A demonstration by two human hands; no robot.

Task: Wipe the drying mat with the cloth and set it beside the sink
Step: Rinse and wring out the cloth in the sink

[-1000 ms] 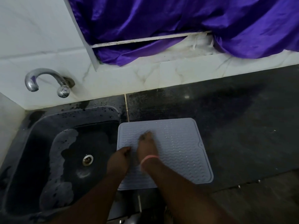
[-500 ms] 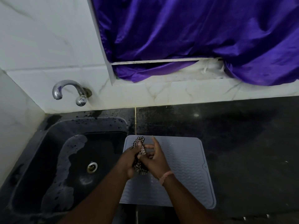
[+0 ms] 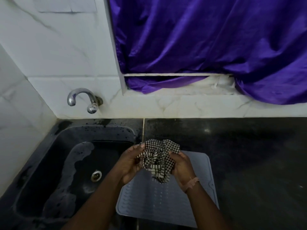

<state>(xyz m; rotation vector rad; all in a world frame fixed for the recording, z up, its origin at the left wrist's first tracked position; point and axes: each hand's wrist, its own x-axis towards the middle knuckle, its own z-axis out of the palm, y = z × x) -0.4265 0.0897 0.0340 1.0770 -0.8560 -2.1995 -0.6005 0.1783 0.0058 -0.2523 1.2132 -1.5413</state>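
A crumpled black-and-white checked cloth (image 3: 157, 161) hangs bunched above a pale grey ribbed silicone drying mat (image 3: 164, 201), which lies flat on the dark bench (image 3: 249, 155) just beside the black sink (image 3: 66, 163).

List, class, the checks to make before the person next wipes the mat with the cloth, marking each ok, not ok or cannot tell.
1. Black-and-white checked cloth held by both left hand and right hand: ok.
2. Cloth bunched, not spread for wiping: not ok.
3. Grey ribbed silicone drying mat flat on dark counter: ok.
4. Mat beside black sink: ok.
5. Mat dry: cannot tell.
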